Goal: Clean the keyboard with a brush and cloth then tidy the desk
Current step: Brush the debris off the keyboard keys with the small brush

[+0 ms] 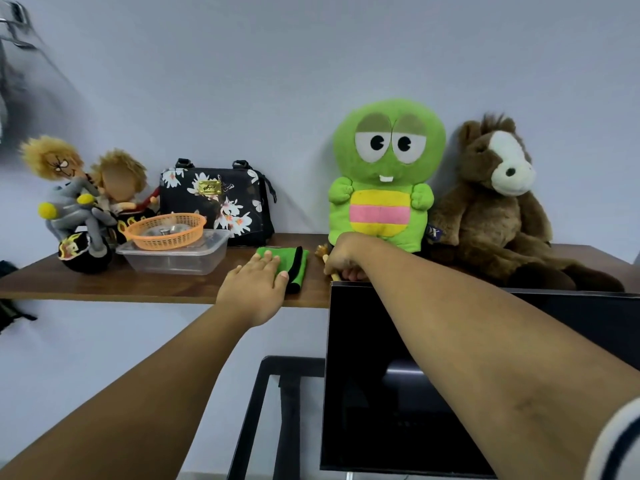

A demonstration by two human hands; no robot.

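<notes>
A folded green cloth with a black edge (294, 266) lies on the wooden shelf (104, 282). My left hand (256, 289) rests flat on the cloth's near left part, fingers straight. To its right, my right hand (343, 259) curls its fingers round a brush; the wooden handle end (334, 277) shows below the hand and tan bristles (321, 251) show above it. The keyboard is not in view.
On the shelf stand a green plush (384, 174), a brown plush horse (495, 202), a floral black handbag (214, 199), an orange basket (166, 228) on a clear plastic box (176, 259), and dolls (79, 199). A dark monitor (433, 375) rises just below my right hand.
</notes>
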